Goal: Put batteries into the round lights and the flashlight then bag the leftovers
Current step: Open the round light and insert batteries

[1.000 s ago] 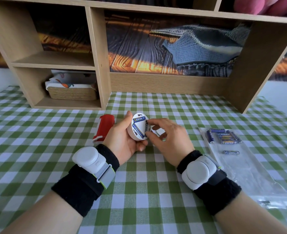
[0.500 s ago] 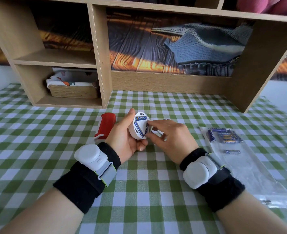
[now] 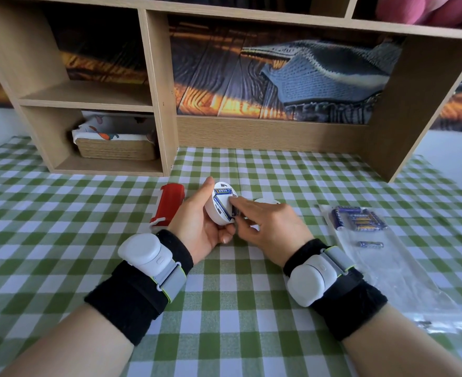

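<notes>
My left hand (image 3: pixel 200 227) grips a round white light (image 3: pixel 219 206), tilted with its open back towards me. Two blue batteries sit in its slots. My right hand (image 3: pixel 268 227) reaches across from the right and pinches a third battery (image 3: pixel 234 210) at the light's right edge, forefinger on top. Behind my right hand a second round light (image 3: pixel 265 201) lies mostly hidden. The red flashlight (image 3: pixel 170 204) lies on the cloth left of my left hand. Several loose batteries (image 3: pixel 357 217) and a single battery (image 3: pixel 370 244) rest on a clear plastic bag (image 3: pixel 404 278) to the right.
A wooden shelf unit (image 3: pixel 159 85) stands at the back of the green checked tablecloth (image 3: pixel 238 308). Its lower left cubby holds a woven basket (image 3: pixel 115 149) with cloth in it.
My right forefinger has moved further over the light's back, pushing the third battery in. My left hand and the light have stayed nearly still.
</notes>
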